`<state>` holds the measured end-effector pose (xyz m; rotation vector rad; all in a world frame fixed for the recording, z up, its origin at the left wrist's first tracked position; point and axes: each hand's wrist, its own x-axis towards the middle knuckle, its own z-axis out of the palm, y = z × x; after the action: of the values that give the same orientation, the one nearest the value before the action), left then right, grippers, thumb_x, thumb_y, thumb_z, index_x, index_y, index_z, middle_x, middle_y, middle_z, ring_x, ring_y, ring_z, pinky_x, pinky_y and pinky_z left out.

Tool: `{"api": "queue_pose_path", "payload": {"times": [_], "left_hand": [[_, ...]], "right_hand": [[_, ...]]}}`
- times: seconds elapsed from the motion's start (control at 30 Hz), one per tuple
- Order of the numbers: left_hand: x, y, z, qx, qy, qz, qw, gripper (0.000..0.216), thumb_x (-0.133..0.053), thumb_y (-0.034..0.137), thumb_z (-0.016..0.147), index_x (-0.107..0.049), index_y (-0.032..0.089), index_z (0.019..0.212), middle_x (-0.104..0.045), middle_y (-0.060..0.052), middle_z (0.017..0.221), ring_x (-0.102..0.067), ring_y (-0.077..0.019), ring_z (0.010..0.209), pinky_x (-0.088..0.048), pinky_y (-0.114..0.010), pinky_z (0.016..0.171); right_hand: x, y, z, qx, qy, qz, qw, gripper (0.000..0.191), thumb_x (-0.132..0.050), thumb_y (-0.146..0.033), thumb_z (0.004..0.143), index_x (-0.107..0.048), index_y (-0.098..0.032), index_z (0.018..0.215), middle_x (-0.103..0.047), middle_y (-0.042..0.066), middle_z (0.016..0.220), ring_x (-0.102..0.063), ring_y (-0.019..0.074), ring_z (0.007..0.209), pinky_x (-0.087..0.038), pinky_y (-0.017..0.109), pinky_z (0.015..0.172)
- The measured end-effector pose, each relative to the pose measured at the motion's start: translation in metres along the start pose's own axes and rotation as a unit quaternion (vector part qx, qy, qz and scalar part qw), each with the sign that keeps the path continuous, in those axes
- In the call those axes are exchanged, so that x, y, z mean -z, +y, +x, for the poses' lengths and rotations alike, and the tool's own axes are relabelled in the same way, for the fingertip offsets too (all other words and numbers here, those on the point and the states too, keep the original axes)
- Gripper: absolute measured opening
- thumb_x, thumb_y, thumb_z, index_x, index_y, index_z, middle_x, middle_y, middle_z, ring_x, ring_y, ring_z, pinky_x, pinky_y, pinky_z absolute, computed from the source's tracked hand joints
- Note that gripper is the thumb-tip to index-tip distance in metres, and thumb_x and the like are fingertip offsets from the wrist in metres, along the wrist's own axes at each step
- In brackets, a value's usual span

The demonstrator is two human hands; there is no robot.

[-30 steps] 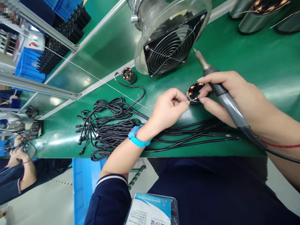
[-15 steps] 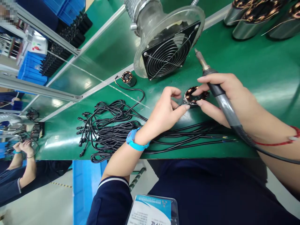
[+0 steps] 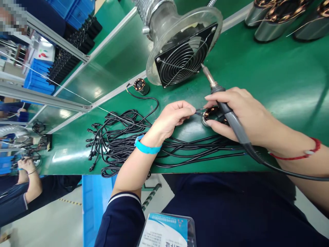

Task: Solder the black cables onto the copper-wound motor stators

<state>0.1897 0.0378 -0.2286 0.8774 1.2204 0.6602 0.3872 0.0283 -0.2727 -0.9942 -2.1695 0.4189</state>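
In front of me is a small motor stator (image 3: 206, 116) with copper windings, partly covered by fingers. My left hand (image 3: 173, 118) is closed, its thumb and forefinger pinching thin dark wire leads (image 3: 199, 112) at the stator's left side. A soldering iron (image 3: 238, 126) lies across my right hand (image 3: 253, 113), its tip pointing up and away toward the fan. That same hand also has its thumb and fingertips on the stator. Below both hands run several black cables (image 3: 190, 158), bundled at the left (image 3: 120, 147).
A fan with a wire guard (image 3: 182, 67) sits in a clear hood behind my hands. One wired stator (image 3: 141, 86) stands at back left, and several larger stators (image 3: 272, 29) at back right. A metal frame (image 3: 87, 109) borders the green bench. A co-worker's hands (image 3: 27, 165) show far left.
My left hand has moved slightly left and closed from a loose curl into a pinch on the leads. The soldering iron and right hand have shifted left, the tip now nearer the fan.
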Motion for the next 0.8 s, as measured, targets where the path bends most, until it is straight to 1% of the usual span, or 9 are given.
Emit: {"api": "queue_pose_path", "payload": {"times": [0.13, 0.2, 0.27, 0.37, 0.47, 0.53, 0.6, 0.7, 0.8], "left_hand": [[-0.006, 0.001, -0.002, 0.003, 0.006, 0.013, 1.000, 0.018, -0.073, 0.010, 0.073, -0.058, 0.012, 0.063, -0.054, 0.005, 0.056, -0.045, -0.0017, 0.051, -0.036, -0.015, 0.051], [-0.009, 0.001, -0.004, -0.003, 0.006, 0.015, 1.000, 0.019, -0.076, 0.012, 0.072, -0.059, 0.012, 0.063, -0.055, 0.005, 0.057, -0.048, -0.0023, 0.053, -0.038, -0.015, 0.054], [-0.010, 0.001, -0.005, -0.010, 0.007, 0.016, 1.000, 0.020, -0.076, 0.014, 0.074, -0.059, 0.011, 0.065, -0.051, 0.006, 0.054, -0.044, -0.0010, 0.050, -0.035, -0.014, 0.051], [-0.009, 0.002, -0.008, 0.006, -0.011, 0.021, 1.000, 0.024, -0.065, 0.019, 0.085, -0.056, 0.011, 0.065, -0.037, 0.009, 0.048, -0.029, 0.0010, 0.041, -0.021, -0.014, 0.042], [-0.006, 0.004, -0.009, 0.035, -0.042, 0.019, 0.998, 0.029, -0.056, 0.022, 0.091, -0.054, 0.011, 0.065, -0.031, 0.010, 0.047, -0.021, 0.0010, 0.038, -0.010, -0.015, 0.040], [-0.005, 0.005, -0.009, 0.041, -0.051, 0.008, 0.998, 0.028, -0.054, 0.020, 0.092, -0.054, 0.011, 0.065, -0.032, 0.009, 0.047, -0.022, 0.0009, 0.038, -0.010, -0.015, 0.040], [-0.005, 0.006, -0.009, 0.044, -0.057, -0.009, 0.997, 0.029, -0.052, 0.019, 0.092, -0.053, 0.010, 0.064, -0.033, 0.009, 0.047, -0.022, 0.0008, 0.037, -0.010, -0.016, 0.040], [-0.003, 0.005, -0.009, 0.046, -0.081, -0.018, 0.995, 0.026, -0.051, 0.018, 0.091, -0.056, 0.010, 0.067, -0.039, 0.007, 0.049, -0.026, -0.0001, 0.039, -0.013, -0.016, 0.040], [-0.003, 0.001, -0.006, 0.034, -0.121, 0.029, 0.992, 0.019, -0.058, 0.023, 0.087, -0.062, 0.011, 0.073, -0.050, 0.004, 0.056, -0.036, -0.0011, 0.044, -0.021, -0.015, 0.042]], "right_hand": [[-0.001, 0.001, -0.001, 0.037, 0.012, -0.008, 0.999, 0.048, -0.058, -0.040, 0.083, -0.043, -0.029, 0.128, -0.065, 0.001, 0.103, -0.059, 0.0236, 0.092, -0.048, 0.041, 0.081], [-0.001, 0.001, 0.000, 0.058, 0.022, -0.007, 0.998, 0.049, -0.059, -0.038, 0.085, -0.042, -0.027, 0.129, -0.065, 0.002, 0.104, -0.059, 0.0235, 0.092, -0.048, 0.040, 0.081], [-0.002, 0.000, 0.001, 0.069, 0.033, -0.007, 0.997, 0.049, -0.059, -0.035, 0.085, -0.041, -0.025, 0.130, -0.065, 0.003, 0.105, -0.058, 0.0231, 0.091, -0.048, 0.039, 0.080], [-0.003, -0.002, 0.002, 0.071, 0.049, -0.021, 0.996, 0.045, -0.057, -0.027, 0.087, -0.043, -0.024, 0.129, -0.066, 0.003, 0.101, -0.058, 0.0219, 0.089, -0.047, 0.036, 0.077], [-0.002, -0.003, 0.002, 0.078, 0.051, -0.021, 0.995, 0.045, -0.057, -0.029, 0.087, -0.043, -0.023, 0.129, -0.066, 0.003, 0.100, -0.058, 0.0215, 0.088, -0.045, 0.036, 0.075], [-0.001, -0.004, 0.002, 0.089, 0.047, -0.026, 0.995, 0.045, -0.057, -0.037, 0.088, -0.044, -0.021, 0.128, -0.066, 0.005, 0.099, -0.058, 0.0217, 0.085, -0.044, 0.036, 0.073], [-0.001, -0.006, 0.002, 0.094, 0.051, -0.061, 0.992, 0.038, -0.055, -0.039, 0.090, -0.049, -0.020, 0.122, -0.065, 0.005, 0.093, -0.057, 0.0215, 0.081, -0.041, 0.036, 0.071], [-0.001, -0.010, 0.003, 0.084, 0.073, -0.089, 0.990, 0.026, -0.054, -0.029, 0.091, -0.052, -0.021, 0.115, -0.064, 0.003, 0.086, -0.057, 0.0190, 0.078, -0.040, 0.034, 0.070], [-0.004, -0.014, 0.002, 0.052, 0.108, -0.047, 0.992, 0.031, -0.057, -0.022, 0.089, -0.050, -0.020, 0.119, -0.066, 0.000, 0.086, -0.059, 0.0160, 0.079, -0.044, 0.032, 0.075]]}}
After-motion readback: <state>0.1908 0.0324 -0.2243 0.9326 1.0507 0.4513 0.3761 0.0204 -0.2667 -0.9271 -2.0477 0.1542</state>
